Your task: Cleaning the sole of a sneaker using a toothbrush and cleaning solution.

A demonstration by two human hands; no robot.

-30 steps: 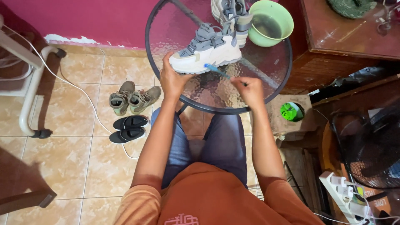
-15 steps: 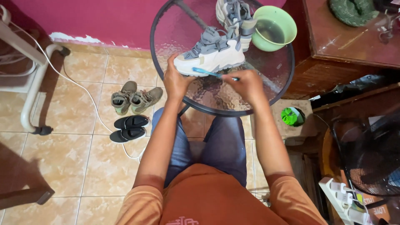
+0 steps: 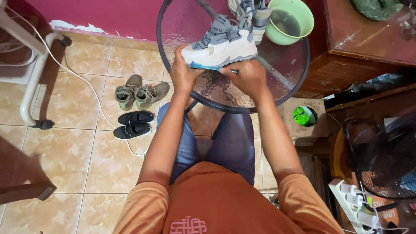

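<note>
Fig.: head view, looking down on my two hands at a round glass table [image 3: 286,82].

Hands: my left hand [image 3: 184,73] is clamped on the toe end of a white-and-grey sneaker [image 3: 221,45], thumb side up against the sole. My right hand [image 3: 247,78] is closed round a blue brush [image 3: 208,67], whose head lies along the sole edge, touching it. The hands sit close together, just beside each other, w/ the brush spanning between them.

Where: the sneaker stands upright near the table's near-left edge, toe to the left. A 2nd matching sneaker [image 3: 253,13] stands behind it toward the far edge, partly cut off by the frame. A green bowl [image 3: 290,21] w/ cloudy liquid sits at the far-right edge, just beside that 2nd sneaker.

Around / in the way: my knees in blue jeans tuck under the near rim. A wooden cabinet [image 3: 368,47] presses up to the table's right side. On the tiled floor, left of the table: 1 pair of olive boots [image 3: 141,93], 1 pair of black sandals [image 3: 132,123], touching pair to pair, and a white cable [image 3: 82,80] curving past them. A green lidded pot [image 3: 303,116] lies lower right of the table; a dark fan [image 3: 385,160] and a white power strip [image 3: 353,203] fill the right corner.

Count: sneakers 2, bowl 1, brush 1, boots 2, sandals 2.
</note>
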